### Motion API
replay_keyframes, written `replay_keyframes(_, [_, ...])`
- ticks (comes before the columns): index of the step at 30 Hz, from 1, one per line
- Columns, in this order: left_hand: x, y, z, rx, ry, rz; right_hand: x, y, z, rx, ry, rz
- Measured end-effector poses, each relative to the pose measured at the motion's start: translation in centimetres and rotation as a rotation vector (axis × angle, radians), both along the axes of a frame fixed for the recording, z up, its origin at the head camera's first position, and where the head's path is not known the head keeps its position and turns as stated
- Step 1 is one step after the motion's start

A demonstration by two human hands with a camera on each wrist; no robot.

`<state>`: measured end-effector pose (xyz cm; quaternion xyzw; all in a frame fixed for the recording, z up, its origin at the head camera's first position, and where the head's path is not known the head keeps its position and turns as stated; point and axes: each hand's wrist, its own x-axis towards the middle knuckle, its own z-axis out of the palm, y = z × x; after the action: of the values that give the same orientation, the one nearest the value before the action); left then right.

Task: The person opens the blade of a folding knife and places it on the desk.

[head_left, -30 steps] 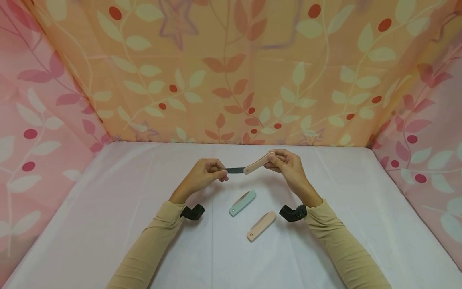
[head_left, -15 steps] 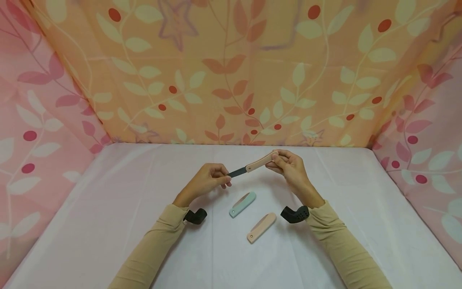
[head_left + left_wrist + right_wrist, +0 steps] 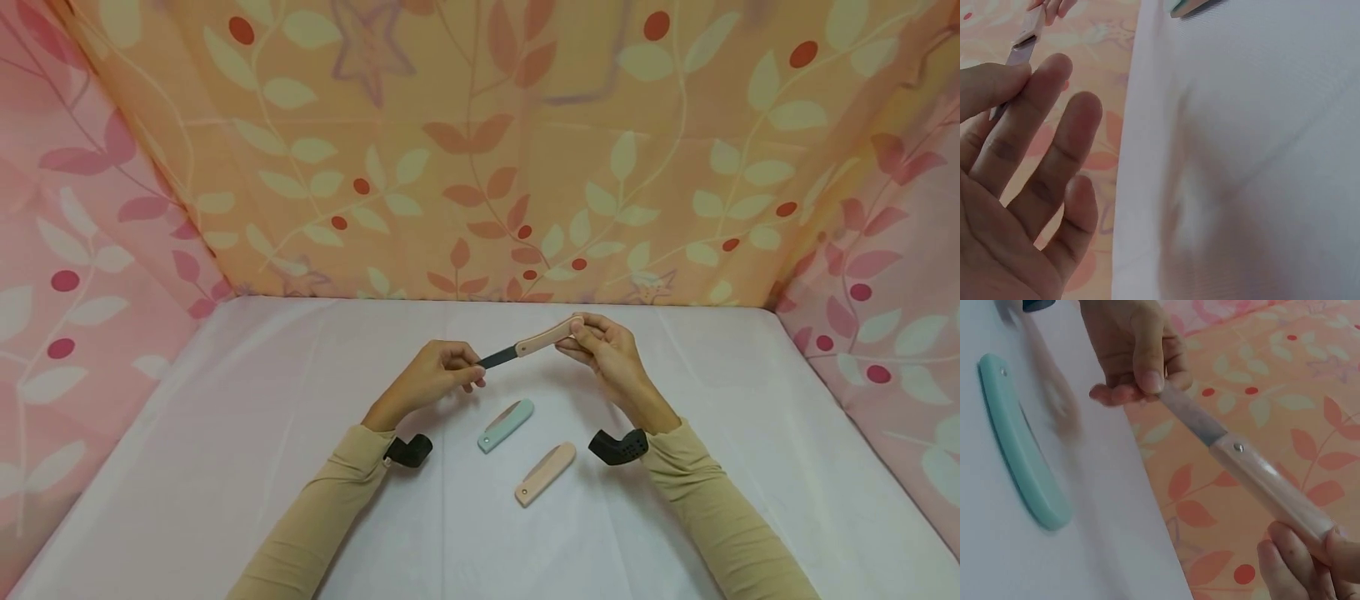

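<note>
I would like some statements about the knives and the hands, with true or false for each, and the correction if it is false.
1. The left hand pinches the blade of the open knife. True.
2. The right hand holds the green knife. False: it holds the open knife's handle.
3. The pink knife on the table is folded. True.
4. The green knife is nearer to the person than the pink one. False: the pink one is nearer.

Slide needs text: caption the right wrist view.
Left grip pinches blade, right grip holds handle of an open knife; folded green knife on the table.
</note>
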<state>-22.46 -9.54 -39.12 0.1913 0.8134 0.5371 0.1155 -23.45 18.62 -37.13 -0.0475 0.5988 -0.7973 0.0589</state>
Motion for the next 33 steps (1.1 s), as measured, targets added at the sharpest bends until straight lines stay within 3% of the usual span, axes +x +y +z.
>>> replay_keyframes(9, [0.0,-0.1,-0.2,-0.029,0.019,0.102,0.1,0.8,-0.4,0.08,0.042,0.045])
replay_keyframes(13, [0.0,0.1,-0.3,-0.016,0.019,0.123,0.1,0.8,-0.6,0.137,0.071,0.021])
replay_keyframes(18, [0.1,0.5,-0.4,-0.014,0.029,0.119,0.2,0.5,-0.5,0.103,0.066,-0.029])
replay_keyframes(24, [0.1,0.6,-0.5,-0.03,0.021,0.148,0.1,0.5,-0.2,0.065,0.044,-0.016])
replay_keyframes(33, [0.0,0.4,-0.6,-0.061,0.003,0.206,-0.3,1.1,-0.9,0.247,0.023,0.032])
